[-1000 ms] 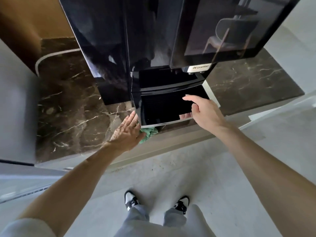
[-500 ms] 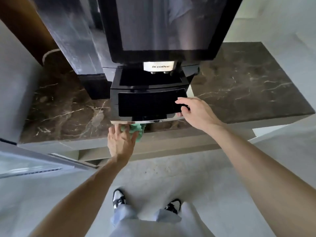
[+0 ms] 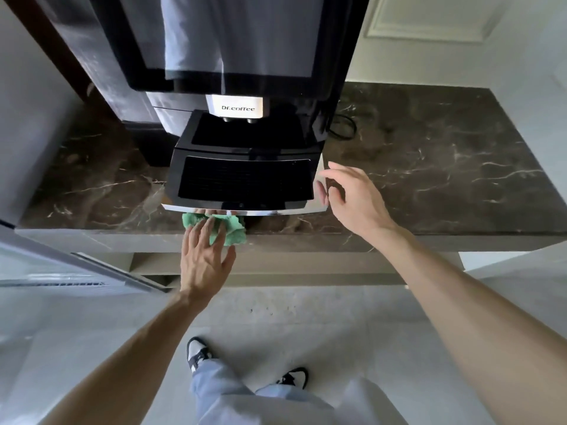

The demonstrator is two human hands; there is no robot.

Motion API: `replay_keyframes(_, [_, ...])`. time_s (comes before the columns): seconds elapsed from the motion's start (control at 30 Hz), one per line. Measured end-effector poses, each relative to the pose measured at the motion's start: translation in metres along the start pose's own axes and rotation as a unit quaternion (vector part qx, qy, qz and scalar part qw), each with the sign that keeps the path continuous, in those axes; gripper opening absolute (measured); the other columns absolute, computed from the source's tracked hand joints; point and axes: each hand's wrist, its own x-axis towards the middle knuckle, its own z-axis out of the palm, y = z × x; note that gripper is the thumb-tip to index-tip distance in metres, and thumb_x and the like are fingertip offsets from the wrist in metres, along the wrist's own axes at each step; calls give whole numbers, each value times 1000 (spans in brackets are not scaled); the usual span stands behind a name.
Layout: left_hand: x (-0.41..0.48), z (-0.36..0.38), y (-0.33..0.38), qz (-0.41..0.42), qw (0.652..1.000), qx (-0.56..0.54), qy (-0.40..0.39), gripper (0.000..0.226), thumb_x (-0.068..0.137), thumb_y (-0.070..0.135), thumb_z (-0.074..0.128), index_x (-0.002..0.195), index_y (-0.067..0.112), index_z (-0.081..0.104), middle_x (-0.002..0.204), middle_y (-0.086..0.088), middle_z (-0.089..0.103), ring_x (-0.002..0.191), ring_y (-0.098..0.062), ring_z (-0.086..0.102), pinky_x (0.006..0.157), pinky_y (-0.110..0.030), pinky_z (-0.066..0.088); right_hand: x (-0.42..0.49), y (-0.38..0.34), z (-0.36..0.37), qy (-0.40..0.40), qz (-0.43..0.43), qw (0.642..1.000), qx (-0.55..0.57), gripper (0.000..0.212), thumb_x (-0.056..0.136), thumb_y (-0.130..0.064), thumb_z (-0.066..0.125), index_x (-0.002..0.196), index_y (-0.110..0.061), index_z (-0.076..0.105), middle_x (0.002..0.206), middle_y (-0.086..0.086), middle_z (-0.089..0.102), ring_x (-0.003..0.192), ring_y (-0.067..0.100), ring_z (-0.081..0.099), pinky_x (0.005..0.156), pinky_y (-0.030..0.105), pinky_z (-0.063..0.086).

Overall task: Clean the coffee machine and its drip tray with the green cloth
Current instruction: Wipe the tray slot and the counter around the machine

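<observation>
— Marble counter (image 3: 445, 154); what's written on the coffee machine (image 3: 239, 41)?
— Its label (image 3: 238, 108) reads "Dr.coffee". Left hand (image 3: 205, 259) presses the green cloth (image 3: 234, 233), fingers flat, against the front edge of the drip tray (image 3: 245, 179); right hand (image 3: 352, 197) hovers loosely spread beside its right edge.

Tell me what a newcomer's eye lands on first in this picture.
The tall black coffee machine fills the top centre, standing on a dark marble counter, its drip tray jutting toward the camera. Just below the tray's shiny front edge, a green cloth stands out, with the left hand laying flat fingers on it. The right hand is open beside the tray's right edge.
</observation>
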Motion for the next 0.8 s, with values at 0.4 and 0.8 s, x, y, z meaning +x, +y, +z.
replay_keyframes(0.4, [9, 6, 83, 5, 990, -46, -135, 82, 85, 41, 59, 159, 14, 38, 163, -9, 39, 151, -33, 32, 106, -54, 48, -9, 45, 17, -75, 206, 974, -55, 45, 101, -7, 39, 140, -21, 57, 128, 8, 68, 120, 31, 59, 86, 39, 50])
replay_keyframes(0.8, [38, 17, 145, 123, 978, 26, -166, 72, 87, 37, 37, 152, 9, 47, 156, -10, 49, 116, -34, 54, 95, -46, 44, -33, 98, 10, -171, 224, 958, -59, 45, 100, -11, 41, 136, -28, 62, 127, 10, 68, 114, 29, 62, 92, 38, 51])
